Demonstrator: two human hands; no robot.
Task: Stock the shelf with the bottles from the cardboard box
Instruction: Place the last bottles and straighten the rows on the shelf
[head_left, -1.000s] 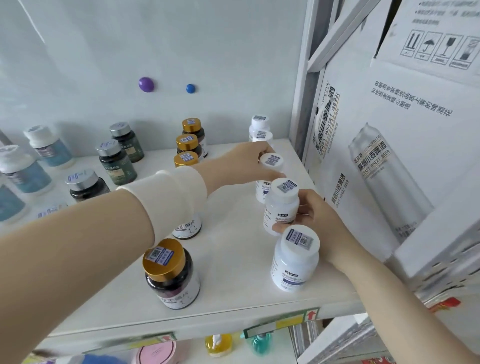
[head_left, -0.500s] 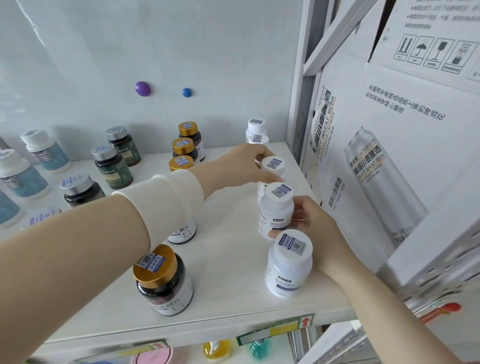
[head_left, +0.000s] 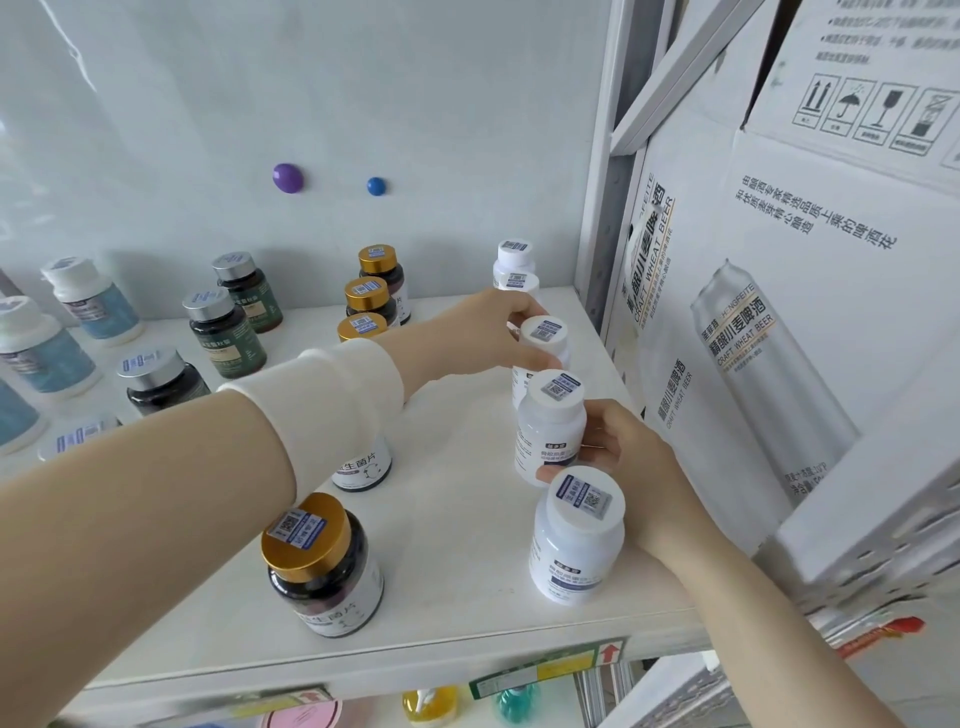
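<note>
Your left hand (head_left: 483, 338) curls round a white bottle (head_left: 544, 332); your right hand (head_left: 623, 457) grips the nearer white bottle (head_left: 548, 415), both on the shelf (head_left: 457, 530). The nearest white bottle (head_left: 576, 540) crowds your right wrist, with a gold-capped jar (head_left: 322, 566) to the left and a beer carton (head_left: 779, 234) to the right.

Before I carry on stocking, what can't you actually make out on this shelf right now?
Head view only:
- left-hand bottle: body mostly hidden by the left hand and the right-hand bottle, gripped by the right hand.
- sleeve-covered bottle: cap hidden under the white sleeve.
- lower-shelf bottles: cut off by the bottom edge.
- Small label print: blurred, unreadable.
- supply box: no open one in view.
</note>
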